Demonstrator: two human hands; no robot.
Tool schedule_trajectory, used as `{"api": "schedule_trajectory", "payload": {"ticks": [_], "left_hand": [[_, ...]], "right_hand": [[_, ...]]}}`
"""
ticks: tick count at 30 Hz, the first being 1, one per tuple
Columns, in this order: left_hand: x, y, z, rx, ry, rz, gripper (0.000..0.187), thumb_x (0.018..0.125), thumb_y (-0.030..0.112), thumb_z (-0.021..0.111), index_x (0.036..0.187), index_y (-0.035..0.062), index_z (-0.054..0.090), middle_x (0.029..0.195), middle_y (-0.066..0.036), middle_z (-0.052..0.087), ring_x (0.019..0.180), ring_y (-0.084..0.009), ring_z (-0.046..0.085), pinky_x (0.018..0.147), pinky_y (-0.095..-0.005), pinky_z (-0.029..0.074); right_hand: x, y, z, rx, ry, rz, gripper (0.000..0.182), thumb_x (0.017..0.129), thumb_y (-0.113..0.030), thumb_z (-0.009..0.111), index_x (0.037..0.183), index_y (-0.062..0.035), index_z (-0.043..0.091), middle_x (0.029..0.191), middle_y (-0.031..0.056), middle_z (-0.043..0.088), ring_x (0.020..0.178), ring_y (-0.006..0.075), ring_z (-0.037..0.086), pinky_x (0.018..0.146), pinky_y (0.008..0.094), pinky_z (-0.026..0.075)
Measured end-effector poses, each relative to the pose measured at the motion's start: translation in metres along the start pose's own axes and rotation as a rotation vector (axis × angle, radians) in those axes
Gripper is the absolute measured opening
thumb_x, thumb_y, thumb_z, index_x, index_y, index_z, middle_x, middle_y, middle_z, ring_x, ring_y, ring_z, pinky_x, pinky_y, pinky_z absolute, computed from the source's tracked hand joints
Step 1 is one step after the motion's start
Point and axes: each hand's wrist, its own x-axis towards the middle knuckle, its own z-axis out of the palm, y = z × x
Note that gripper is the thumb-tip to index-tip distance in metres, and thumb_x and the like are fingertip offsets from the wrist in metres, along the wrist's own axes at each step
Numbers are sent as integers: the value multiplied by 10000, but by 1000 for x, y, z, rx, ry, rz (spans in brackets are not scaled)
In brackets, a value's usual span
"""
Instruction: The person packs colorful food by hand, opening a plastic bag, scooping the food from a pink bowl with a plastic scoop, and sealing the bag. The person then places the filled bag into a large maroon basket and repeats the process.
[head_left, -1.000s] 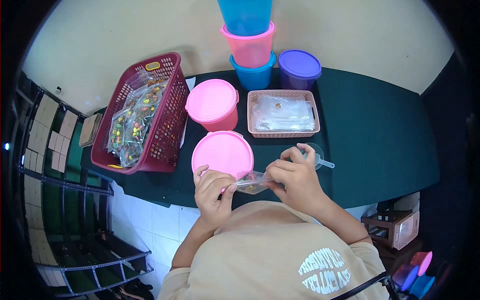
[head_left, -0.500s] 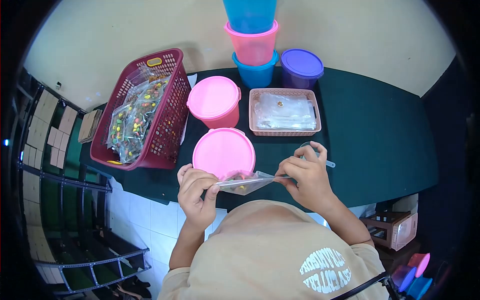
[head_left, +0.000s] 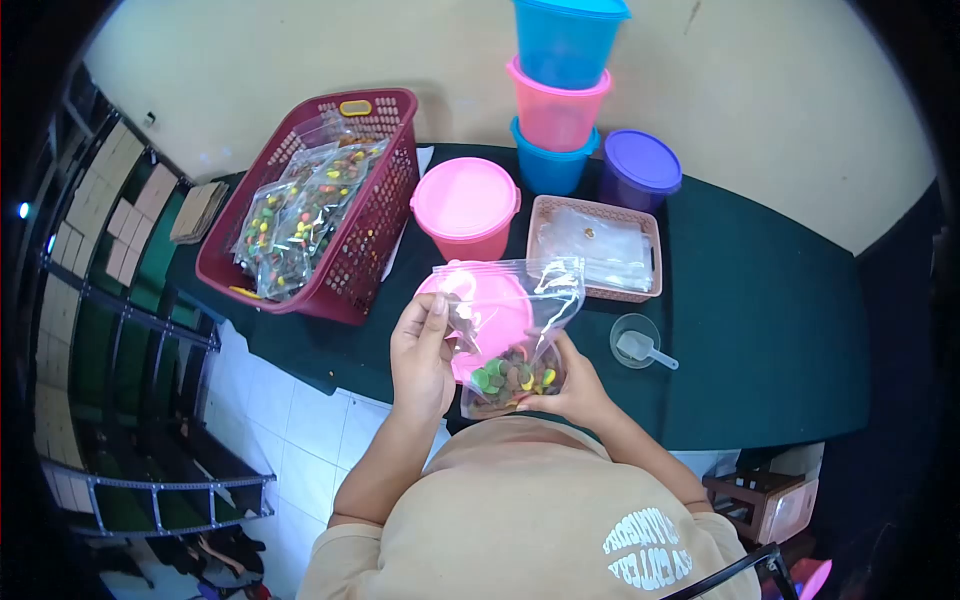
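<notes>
A clear plastic bag (head_left: 515, 375) with colourful candies gathered in its lower part is held upright between my two hands. My left hand (head_left: 425, 345) pinches the bag's left edge, thumb on the near side. My right hand (head_left: 572, 385) grips the lower right side, beside the candies. Behind the bag is a pink-lidded tub (head_left: 440, 295), partly covered by it. The upper part of the bag is transparent and shiny with glare.
A maroon basket (head_left: 350, 245) of filled bags stands left. Beyond are another pink tub (head_left: 465, 200), stacked tubs (head_left: 560, 105), a purple tub (head_left: 640, 165) and a tray (head_left: 655, 250) of flat bags. A scoop (head_left: 640, 347) rests in a small bowl (head_left: 620, 325) at right.
The bag has turned from nearly flat to upright, its candies now low in it. My right hand has moved from the bag's edge down to its lower side. The camera view has shifted.
</notes>
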Motion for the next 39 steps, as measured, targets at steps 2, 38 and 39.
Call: {"api": "schedule_trajectory", "payload": {"ticks": [2,38,39], "left_hand": [[1,-9,-19,6,-27,-46,251,1001,262,479,1079,31,539,1000,-83,606,848,-168,615,720,-319,526],[208,160,-274,438,151,79,678,891,177,653,1427,-1,278,1291,-217,507,1114,-240,563,880,-312,476],[224,153,-288,476,251,183,726,895,187,646,1453,-2,224,1370,-253,440,1186,-275,528,941,-346,454]], "right_hand": [[5,15,9,58,-50,18,654,676,-172,854,1202,-21,496,1087,104,609,987,182,611,854,306,496],[334,-103,236,508,-42,207,635,901,-222,651,1373,-57,259,1261,157,519,946,251,638,616,338,565],[357,-82,240,487,20,208,677,903,-224,647,1398,-45,222,1319,175,476,1024,274,610,729,370,547]]}}
